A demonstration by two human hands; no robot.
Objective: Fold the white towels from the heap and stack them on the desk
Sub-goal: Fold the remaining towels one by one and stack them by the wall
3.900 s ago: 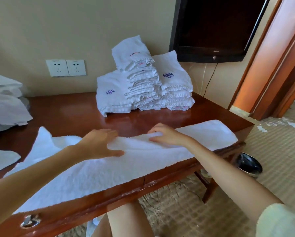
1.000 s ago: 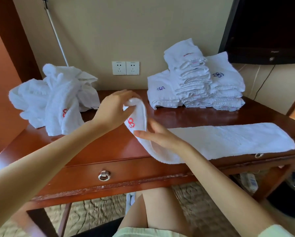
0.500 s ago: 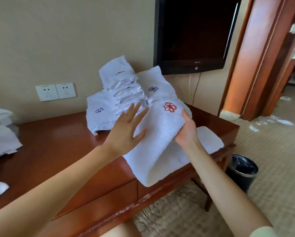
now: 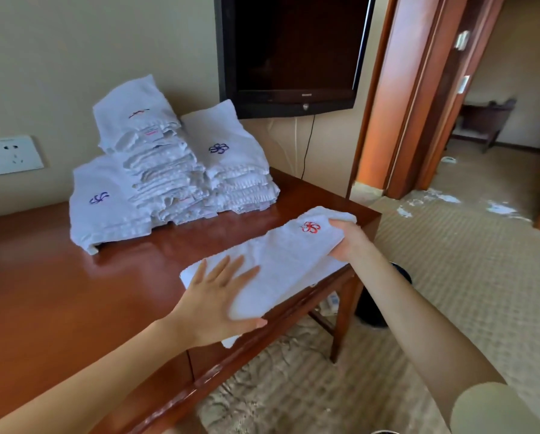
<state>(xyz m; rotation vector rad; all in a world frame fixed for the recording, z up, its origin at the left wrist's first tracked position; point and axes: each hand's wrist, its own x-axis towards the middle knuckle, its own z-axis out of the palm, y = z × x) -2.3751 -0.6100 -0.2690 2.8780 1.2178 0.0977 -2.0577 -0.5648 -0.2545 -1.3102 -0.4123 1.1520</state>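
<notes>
Overhanging towel is being pressed by flat left hand, gripped at 2 o'clock by right hand; sliding off the table is being risked.

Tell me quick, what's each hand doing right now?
Left hand: open, fingers straight, pressing flat on the near end of the folded towel.
Right hand: closed, gripping the towel's far end.

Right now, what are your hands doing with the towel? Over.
Left hand flat on folded towel, pressing. Right hand grips its far end by the red logo. Towel at desk edge, corner overhanging. Bare desk between it and stack.
</notes>
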